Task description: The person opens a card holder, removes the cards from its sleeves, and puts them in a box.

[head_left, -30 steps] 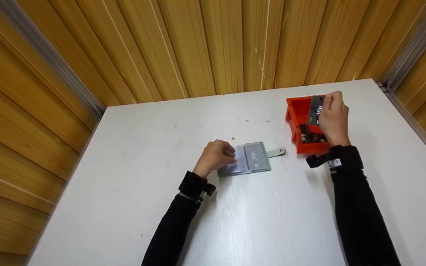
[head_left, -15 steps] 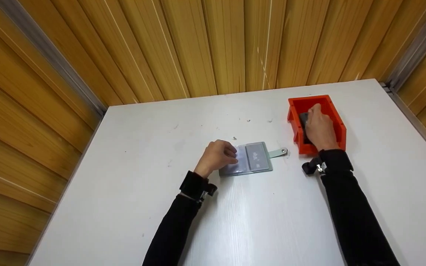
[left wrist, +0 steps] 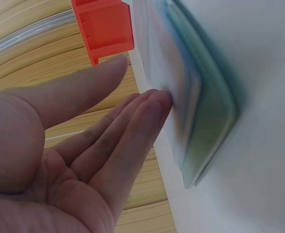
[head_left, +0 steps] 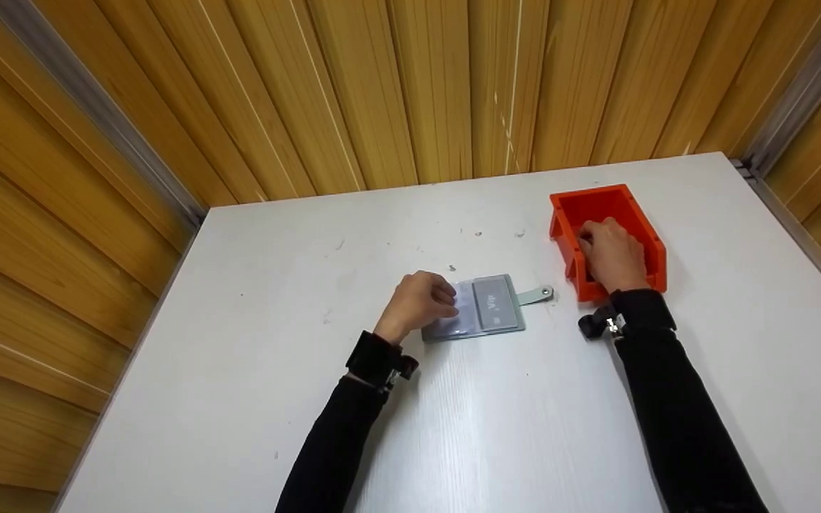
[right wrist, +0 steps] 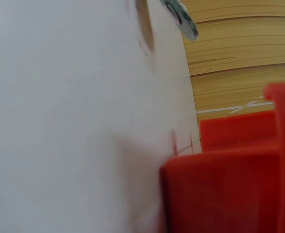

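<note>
My left hand [head_left: 417, 303] rests on the clear sleeves of an opened pale green card holder [head_left: 464, 317]. In the left wrist view its fingers [left wrist: 127, 150] are extended with the tips against the sleeve pages, and the thumb stands apart. A grey card [head_left: 497, 303] with "Vip" lettering lies in the holder's right side. My right hand [head_left: 613, 256] reaches down into a red plastic bin [head_left: 559, 239], knuckles bent; the bin wall and the hand itself hide the fingertips and any card there. The right wrist view shows the bin's red wall [right wrist: 220, 194] but no hand.
The holder's snap strap [head_left: 535, 295] points right toward the bin. A white table [head_left: 275, 285] carries everything, with wood-patterned panel walls [head_left: 382, 92] behind it and at the left. Small marks dot the tabletop.
My right hand has gone from above the bin, holding a dark "Vip" card, down into it. The cards seen there earlier are now out of sight. The left hand has stayed put.
</note>
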Tool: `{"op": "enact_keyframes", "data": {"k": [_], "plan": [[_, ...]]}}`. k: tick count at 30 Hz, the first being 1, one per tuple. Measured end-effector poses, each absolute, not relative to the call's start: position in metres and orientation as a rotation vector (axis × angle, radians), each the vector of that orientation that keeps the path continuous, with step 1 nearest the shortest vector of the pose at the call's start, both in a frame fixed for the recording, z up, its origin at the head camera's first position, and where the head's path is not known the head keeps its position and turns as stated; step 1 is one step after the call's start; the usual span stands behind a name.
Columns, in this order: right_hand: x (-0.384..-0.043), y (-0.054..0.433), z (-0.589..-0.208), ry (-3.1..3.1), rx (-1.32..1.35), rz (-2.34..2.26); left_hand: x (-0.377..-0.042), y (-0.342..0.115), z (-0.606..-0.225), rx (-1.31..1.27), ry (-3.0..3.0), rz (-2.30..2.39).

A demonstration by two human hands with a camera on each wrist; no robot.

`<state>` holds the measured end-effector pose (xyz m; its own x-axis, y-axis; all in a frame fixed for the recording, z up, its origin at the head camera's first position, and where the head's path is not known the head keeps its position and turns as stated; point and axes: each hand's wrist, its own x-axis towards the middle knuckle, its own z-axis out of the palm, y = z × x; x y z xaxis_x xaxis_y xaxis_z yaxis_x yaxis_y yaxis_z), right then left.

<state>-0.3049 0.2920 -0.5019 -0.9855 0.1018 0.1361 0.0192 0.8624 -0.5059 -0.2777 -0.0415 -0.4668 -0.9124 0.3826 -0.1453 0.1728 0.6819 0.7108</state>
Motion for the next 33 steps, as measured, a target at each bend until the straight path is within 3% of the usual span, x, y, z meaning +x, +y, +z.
{"op": "enact_keyframes", "data": {"k": [24, 33], "plan": [[-0.303, 0.291, -0.502, -2.836, -0.166, 0.793, -0.278, -0.044, -0.467, 0.480, 2.608, 1.093], [-0.303, 0.276, -0.472, -2.523, -0.157, 0.897, -0.279, -0.043, -0.467, 0.461, 2.608, 1.086]]}}
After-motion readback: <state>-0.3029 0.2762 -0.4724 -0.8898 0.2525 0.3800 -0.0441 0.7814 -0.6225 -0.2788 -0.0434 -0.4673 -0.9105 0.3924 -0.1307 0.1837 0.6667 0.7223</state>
